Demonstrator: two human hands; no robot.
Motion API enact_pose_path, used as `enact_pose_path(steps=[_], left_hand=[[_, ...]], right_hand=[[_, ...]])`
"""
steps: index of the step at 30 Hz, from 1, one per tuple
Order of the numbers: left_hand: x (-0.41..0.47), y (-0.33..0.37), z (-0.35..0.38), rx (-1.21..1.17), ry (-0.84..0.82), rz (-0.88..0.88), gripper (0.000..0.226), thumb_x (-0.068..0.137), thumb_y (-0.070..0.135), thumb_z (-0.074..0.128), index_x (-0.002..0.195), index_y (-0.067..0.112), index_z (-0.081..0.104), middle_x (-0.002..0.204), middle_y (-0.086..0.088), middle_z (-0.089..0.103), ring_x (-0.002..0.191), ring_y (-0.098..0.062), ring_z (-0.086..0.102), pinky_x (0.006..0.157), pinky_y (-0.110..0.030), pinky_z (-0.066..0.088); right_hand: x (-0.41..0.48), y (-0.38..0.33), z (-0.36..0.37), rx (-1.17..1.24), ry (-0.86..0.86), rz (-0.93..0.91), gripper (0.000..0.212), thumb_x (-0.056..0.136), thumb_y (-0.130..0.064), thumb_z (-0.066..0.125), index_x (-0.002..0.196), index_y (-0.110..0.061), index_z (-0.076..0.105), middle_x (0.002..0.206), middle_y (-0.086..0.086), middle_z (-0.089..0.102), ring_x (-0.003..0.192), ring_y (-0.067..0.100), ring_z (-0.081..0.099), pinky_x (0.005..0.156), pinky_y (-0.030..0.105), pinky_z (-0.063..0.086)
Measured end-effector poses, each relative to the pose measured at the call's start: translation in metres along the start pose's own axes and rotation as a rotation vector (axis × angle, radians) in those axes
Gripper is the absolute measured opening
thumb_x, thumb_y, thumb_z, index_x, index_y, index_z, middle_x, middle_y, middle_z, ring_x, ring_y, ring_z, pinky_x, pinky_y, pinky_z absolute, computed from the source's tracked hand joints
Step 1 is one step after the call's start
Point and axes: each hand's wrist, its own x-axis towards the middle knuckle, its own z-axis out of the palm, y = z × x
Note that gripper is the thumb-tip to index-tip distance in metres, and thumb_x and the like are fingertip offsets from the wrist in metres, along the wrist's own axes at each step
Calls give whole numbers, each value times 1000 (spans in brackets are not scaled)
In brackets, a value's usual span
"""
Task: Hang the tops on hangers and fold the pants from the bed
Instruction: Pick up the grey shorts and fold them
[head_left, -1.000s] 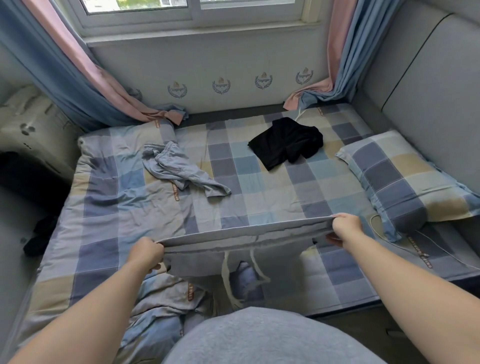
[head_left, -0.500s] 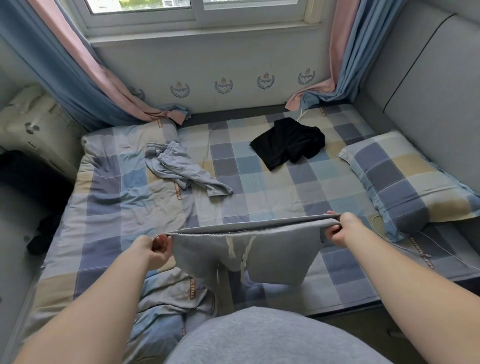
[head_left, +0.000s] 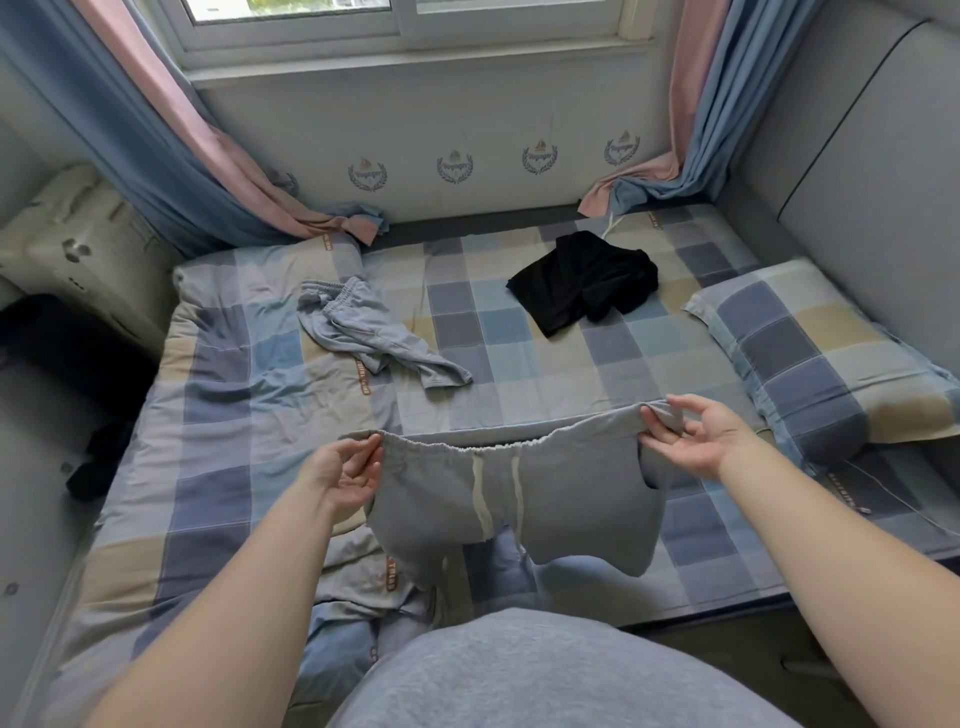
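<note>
1. the grey shorts (head_left: 519, 499) were held up in the lower middle of the frame, over the near edge of the bed (head_left: 571, 374).
2. their waistband ran from left to right and sagged a little in the middle. the two legs hung down toward the bottom of the frame.
3. the left hand (head_left: 345, 475) pinched the left end of the waistband. the right hand (head_left: 701, 441) pinched the right end, with its other fingers spread out. the hands were well apart.
4. the bottom of the left leg was hard to tell from the rumpled sheet behind it.
5. the shorts looked soft and thick. the waistband was bunched and stretchy, and two flat white strings (head_left: 480, 493) hung down the front.
6. pale blue pants (head_left: 374, 338) lay crumpled on the bed in the upper left middle of the frame.
7. a black piece of clothing (head_left: 582, 283) lay bunched up in the upper middle. i could not tell if it was a top or pants.
8. a checked pillow (head_left: 821, 353) lay at the right, cut off by the edge of the frame. the sheet had the same blue, grey and tan squares.
</note>
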Motion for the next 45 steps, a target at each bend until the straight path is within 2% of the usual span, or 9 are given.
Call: enact_pose_path(steps=[7,11,18,22,26,34,38,42,45], left_hand=[[2,-7,14,433,284,444,11,97,16,64,86,16,64,60,0,68,68,-18,64,53,-24,46],[2,-4,9,856,487,680,34,95,37,61,72,14,55,77,-9,62,90,-38,61,86,-44,48],[-12,2,24,756,376,760,36,103,33,48,72,15,50,72,-1,55,76,-25,51,60,-33,35],[-29,8,49,628,301,554,33,102,31,50,75,12,56,78,-6,58,88,-26,56,79,-35,45],[-50,0,76,394,27,354,38,105,31,49,125,1,62,115,-18,71,106,-33,68,97,-46,54],[-100,-34,115,693,-328,664,23,105,14,47,118,-3,56,112,-26,63,96,-29,58,95,-58,49],[-113,-43,118,813,-613,696,37,84,10,72,113,6,49,105,-16,65,95,-26,62,85,-42,52],[-104,-54,114,819,-635,762,80,56,24,89,122,10,46,118,-15,65,109,-23,68,91,-40,58],[-97,-64,116,749,-599,788,65,61,18,88,114,13,50,106,-5,70,100,-19,71,81,-35,58]], right_hand=[[4,6,6,-537,84,-370,22,97,10,50,112,-4,56,80,11,70,54,13,70,72,30,58],[9,5,1,-941,256,-694,12,93,-12,66,84,-16,61,83,5,62,78,22,56,63,32,45],[-16,0,18,-1106,204,-841,30,89,-19,60,65,-18,42,65,0,46,63,18,40,56,34,31],[-33,-1,44,-1092,140,-799,24,87,-19,58,68,-16,43,69,7,47,67,22,45,60,36,43],[-54,12,72,-929,-19,-636,16,91,-15,60,78,-12,51,78,14,57,68,27,61,56,37,57],[-104,43,104,-863,-497,-536,9,93,-9,68,91,-7,59,79,13,73,70,24,73,59,30,58],[-114,49,113,-1014,-551,-690,8,90,-12,73,96,-8,69,84,12,75,76,20,69,72,32,60],[-120,45,113,-1087,-688,-701,20,96,-6,63,108,-14,76,97,-1,78,95,12,72,81,20,54],[-122,46,109,-1114,-775,-688,25,98,-3,58,118,-11,72,104,4,77,104,17,72,86,23,55]])
